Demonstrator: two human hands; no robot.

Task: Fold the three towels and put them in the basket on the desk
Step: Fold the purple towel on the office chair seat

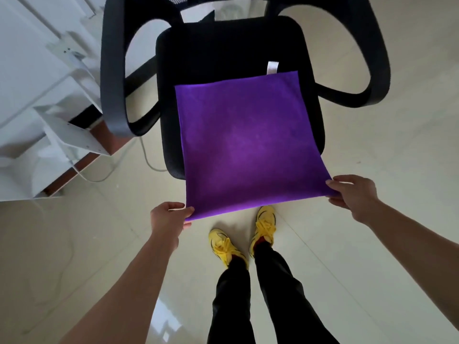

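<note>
A purple towel (248, 142) lies spread flat over the seat of a black office chair (223, 50), its near edge reaching out past the seat front. A white tag (272, 68) sticks out at its far edge. My left hand (169, 217) pinches the towel's near left corner. My right hand (352, 192) pinches the near right corner. Both corners are held level, a little above the floor. No other towel and no basket are in view.
The chair's two black armrests (111, 78) curve out on both sides of the seat. A white desk frame (49, 115) with cables stands at the left. My feet in yellow shoes (248, 234) stand on the pale tiled floor just before the chair.
</note>
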